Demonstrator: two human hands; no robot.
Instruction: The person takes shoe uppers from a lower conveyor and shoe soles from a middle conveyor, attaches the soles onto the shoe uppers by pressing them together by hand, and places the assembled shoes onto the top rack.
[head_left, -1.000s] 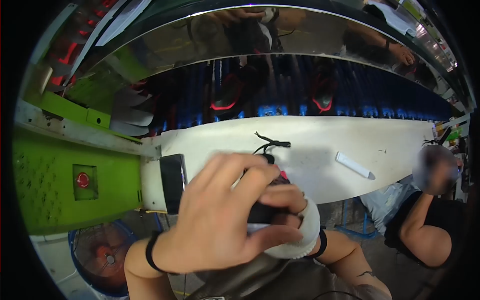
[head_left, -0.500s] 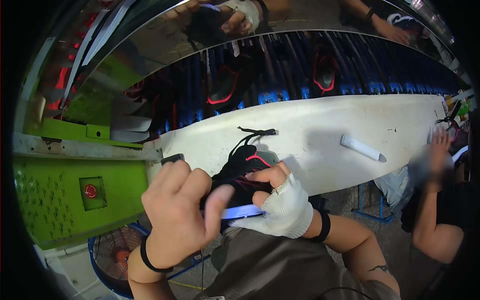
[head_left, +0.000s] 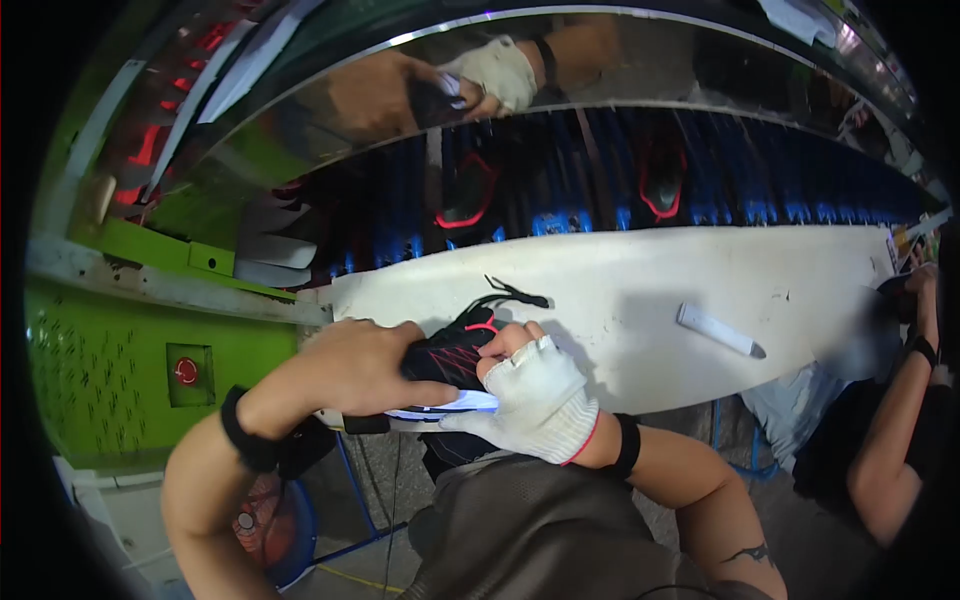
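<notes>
A black shoe [head_left: 446, 362] with red trim and a white sole lies on its side at the near edge of the white table [head_left: 600, 270]. My bare left hand [head_left: 365, 365] is wrapped round its left end, the thumb along the sole. My right hand [head_left: 535, 393], in a white fingerless glove, grips the shoe's right side with curled fingers. Black laces [head_left: 512, 293] spread from the shoe onto the table. To the right lies a white marker-like tube [head_left: 718, 331] with a grey tip.
Behind the table, two red-trimmed shoes [head_left: 467, 192] [head_left: 662, 180] sit on dark rollers under a reflective cover. A green panel with a red button [head_left: 186, 371] stands at left, a fan [head_left: 270, 525] below it. A co-worker's arm [head_left: 903, 430] is at right.
My left hand has come down from above and closed on the shoe. The shoe and my right hand have shifted left. The co-worker's arm has moved right.
</notes>
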